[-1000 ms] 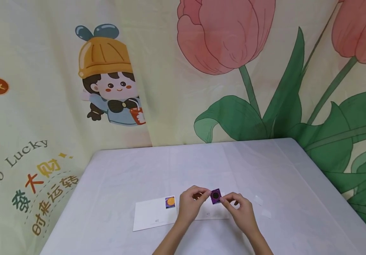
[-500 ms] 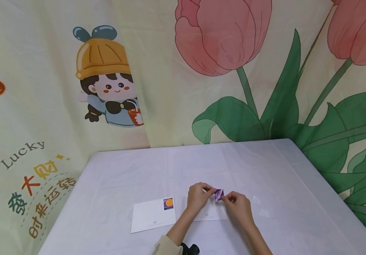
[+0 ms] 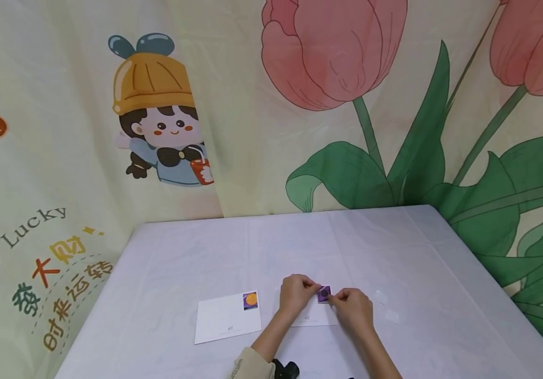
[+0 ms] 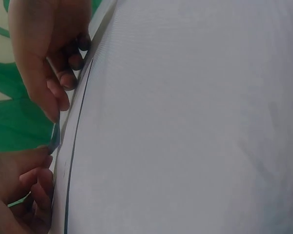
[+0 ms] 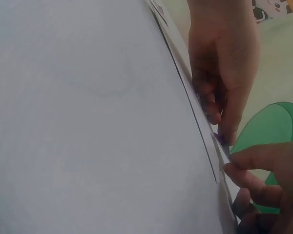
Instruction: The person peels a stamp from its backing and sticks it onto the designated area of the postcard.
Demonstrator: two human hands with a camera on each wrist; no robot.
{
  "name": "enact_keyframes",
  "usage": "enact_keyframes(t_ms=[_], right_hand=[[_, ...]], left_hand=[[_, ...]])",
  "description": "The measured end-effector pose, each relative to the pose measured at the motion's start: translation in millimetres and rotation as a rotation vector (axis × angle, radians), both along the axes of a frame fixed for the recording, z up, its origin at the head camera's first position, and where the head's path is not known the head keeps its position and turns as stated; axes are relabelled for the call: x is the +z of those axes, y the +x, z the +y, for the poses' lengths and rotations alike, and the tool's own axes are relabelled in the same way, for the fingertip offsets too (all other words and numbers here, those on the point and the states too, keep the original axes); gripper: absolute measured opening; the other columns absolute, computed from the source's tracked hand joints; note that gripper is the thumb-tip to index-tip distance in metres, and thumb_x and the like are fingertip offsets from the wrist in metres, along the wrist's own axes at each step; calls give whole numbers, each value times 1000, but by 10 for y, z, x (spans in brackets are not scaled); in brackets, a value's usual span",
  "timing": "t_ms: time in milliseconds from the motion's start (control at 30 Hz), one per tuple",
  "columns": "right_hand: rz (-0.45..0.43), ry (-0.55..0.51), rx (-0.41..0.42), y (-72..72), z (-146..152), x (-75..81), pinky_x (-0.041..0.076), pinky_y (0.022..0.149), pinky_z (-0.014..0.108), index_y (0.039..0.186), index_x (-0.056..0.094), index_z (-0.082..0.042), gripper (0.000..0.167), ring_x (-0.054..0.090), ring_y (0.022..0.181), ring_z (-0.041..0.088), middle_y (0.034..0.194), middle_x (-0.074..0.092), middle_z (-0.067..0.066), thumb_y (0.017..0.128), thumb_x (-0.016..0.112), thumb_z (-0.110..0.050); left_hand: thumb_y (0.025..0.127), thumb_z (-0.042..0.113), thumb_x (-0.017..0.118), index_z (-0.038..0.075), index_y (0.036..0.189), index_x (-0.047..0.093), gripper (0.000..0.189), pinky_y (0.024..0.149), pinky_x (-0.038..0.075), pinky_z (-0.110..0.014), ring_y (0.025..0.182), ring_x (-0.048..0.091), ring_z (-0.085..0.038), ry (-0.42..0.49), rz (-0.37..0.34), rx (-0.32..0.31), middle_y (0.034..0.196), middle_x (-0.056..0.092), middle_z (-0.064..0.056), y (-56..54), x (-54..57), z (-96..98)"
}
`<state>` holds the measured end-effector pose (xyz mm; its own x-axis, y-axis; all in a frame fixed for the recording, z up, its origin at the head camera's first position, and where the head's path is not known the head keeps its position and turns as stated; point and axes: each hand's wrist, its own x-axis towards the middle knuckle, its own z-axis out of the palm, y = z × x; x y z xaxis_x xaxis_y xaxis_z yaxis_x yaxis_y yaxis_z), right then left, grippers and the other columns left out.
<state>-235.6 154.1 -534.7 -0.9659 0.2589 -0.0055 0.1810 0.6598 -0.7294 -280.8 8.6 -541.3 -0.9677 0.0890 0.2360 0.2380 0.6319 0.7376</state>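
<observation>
A small square purple stamp [image 3: 324, 293] with a dark round print is stretched between both hands in the head view. My left hand [image 3: 297, 292] pinches its upper left edge with thumb and forefinger, and my right hand [image 3: 354, 310] pinches its lower right side. Directly beneath lies a white card [image 3: 314, 317], partly covered by the left hand and the stamp. From the left wrist view, the stamp [image 4: 55, 136] appears edge-on, close over the card's upper part. The right wrist view shows fingertips of both hands meeting at the stamp [image 5: 222, 141].
Left of the hands, a second white card [image 3: 226, 318] bears an orange-and-purple stamp [image 3: 250, 300] in its upper right corner. Small clear scraps [image 3: 391, 316] lie right of the right hand. The white table [image 3: 195, 258] ends at a printed curtain [image 3: 248, 131].
Both hands have shifted slightly right and then down with the stamp, which has turned from tilted to nearly square with the card. The left sleeve has come into view.
</observation>
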Motion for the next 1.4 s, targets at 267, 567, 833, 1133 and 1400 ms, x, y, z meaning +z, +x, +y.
enact_keyframes(t_ms=[267, 567, 833, 1133, 1400], right_hand=[[14, 49, 6, -27, -10, -15, 34, 65, 37, 59, 64, -17, 20, 46, 54, 13, 53, 54, -9, 75, 72, -26], [11, 58, 17, -30, -16, -36, 32, 72, 44, 59, 63, -16, 21, 48, 57, 14, 55, 55, -8, 76, 72, -25], [10, 65, 19, -32, -13, -40, 31, 72, 44, 59, 63, -15, 21, 47, 56, 14, 54, 54, -8, 76, 72, -24], [12, 70, 25, -36, -2, -54, 31, 72, 45, 59, 63, -15, 20, 47, 56, 14, 54, 55, -8, 75, 72, -24], [28, 95, 14, -43, -11, -56, 31, 70, 43, 58, 63, -16, 20, 50, 58, 15, 55, 56, -8, 73, 73, -24]], left_hand=[[70, 20, 80, 13, 64, 72, 12, 48, 38, -20, 50, 49, -3, -29, 5, 16, 56, 61, 9, -31, -27, 16], [68, 22, 80, 16, 63, 72, 12, 47, 38, -20, 50, 49, -3, -55, -7, 33, 56, 60, 10, -21, -38, 19], [69, 22, 80, 15, 63, 71, 12, 47, 37, -20, 49, 47, -3, -56, -14, 34, 55, 59, 11, -14, -31, 26], [69, 21, 79, 16, 62, 71, 12, 46, 37, -20, 49, 46, -2, -65, 0, 31, 54, 57, 12, -15, -34, 28], [68, 20, 80, 15, 61, 70, 13, 47, 37, -21, 49, 48, -4, -67, 24, 35, 55, 59, 10, 5, -10, 37]])
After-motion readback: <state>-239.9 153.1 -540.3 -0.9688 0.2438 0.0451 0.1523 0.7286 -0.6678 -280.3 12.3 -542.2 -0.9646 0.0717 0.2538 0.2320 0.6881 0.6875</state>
